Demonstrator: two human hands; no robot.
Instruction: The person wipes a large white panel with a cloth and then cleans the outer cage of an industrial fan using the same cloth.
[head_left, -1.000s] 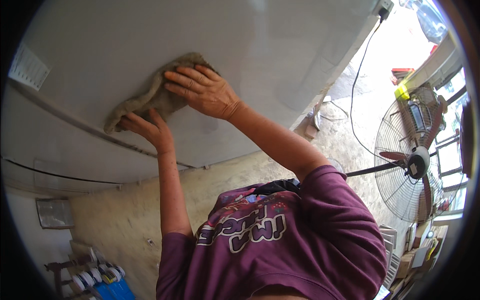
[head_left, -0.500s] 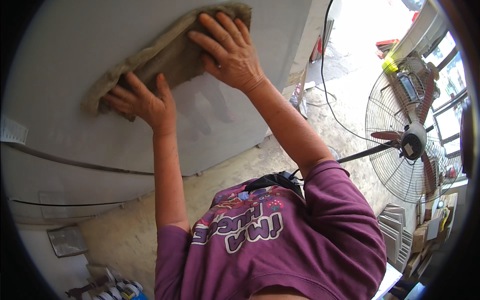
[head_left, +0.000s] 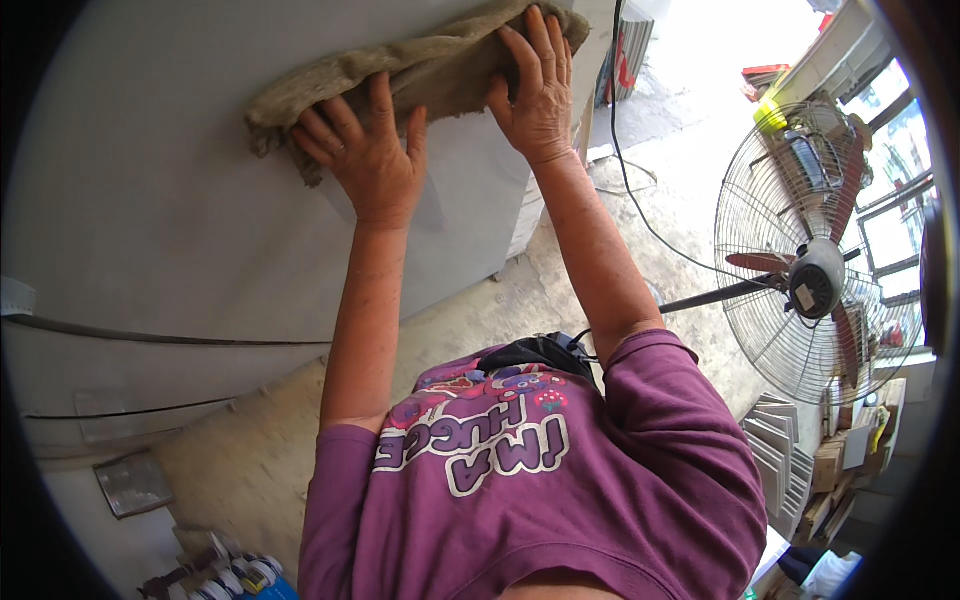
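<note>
Here's the cloth [head_left: 445,85], grey-brown and rumpled, thick fold along its upper edge; it's against the pale panel [head_left: 170,200]; left hand [head_left: 372,165] and right hand [head_left: 541,110] spread over it, fingers extended.

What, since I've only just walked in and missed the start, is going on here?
A purple-shirted person has a rumpled, grey-brown cloth against a large pale panel, with bare hands. The left hand is spread on the cloth toward its left end, and the right hand is on it near the right end. A caged fan stands off to the right, beyond the right arm.
</note>
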